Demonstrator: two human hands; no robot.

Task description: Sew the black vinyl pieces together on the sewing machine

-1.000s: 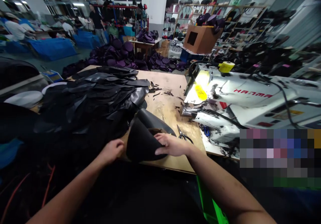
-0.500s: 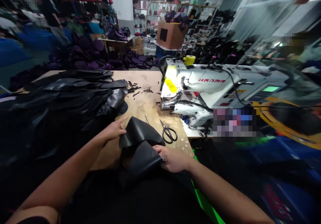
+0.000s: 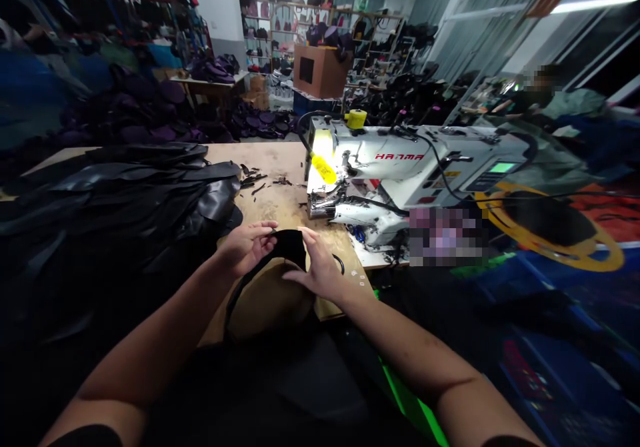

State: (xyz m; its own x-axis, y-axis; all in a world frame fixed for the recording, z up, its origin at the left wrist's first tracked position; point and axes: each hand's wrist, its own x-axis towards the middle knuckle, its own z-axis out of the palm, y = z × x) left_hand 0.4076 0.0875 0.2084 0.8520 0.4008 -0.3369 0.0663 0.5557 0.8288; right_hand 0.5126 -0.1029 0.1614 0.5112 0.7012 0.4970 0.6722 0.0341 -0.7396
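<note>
Both my hands are raised over the wooden table (image 3: pixel 280 200), holding a curved black leather piece (image 3: pixel 289 247) between them. My left hand (image 3: pixel 245 247) pinches its upper edge from the left. My right hand (image 3: pixel 320 263) grips it from the right, with the thumb on top. Below them hangs a rounded tan surface (image 3: pixel 267 303) with a black rim, probably the piece's reverse side. Just right of my right hand, a black loop of scissors handle (image 3: pixel 340 263) shows; the rest is hidden behind my hand.
A large stack of black leather pieces (image 3: pixel 145 193) lies left of my hands. Dark scraps (image 3: pixel 253 183) lie on the table. A white HANMA sewing machine (image 3: pixel 400 157) stands to the right, and a seated person (image 3: pixel 540 93) works beyond it.
My hands have moved closer together and lifted the leather, now showing more of its tan surface. The scissors are mostly hidden. The view has turned, shifting the table and machine left.
</note>
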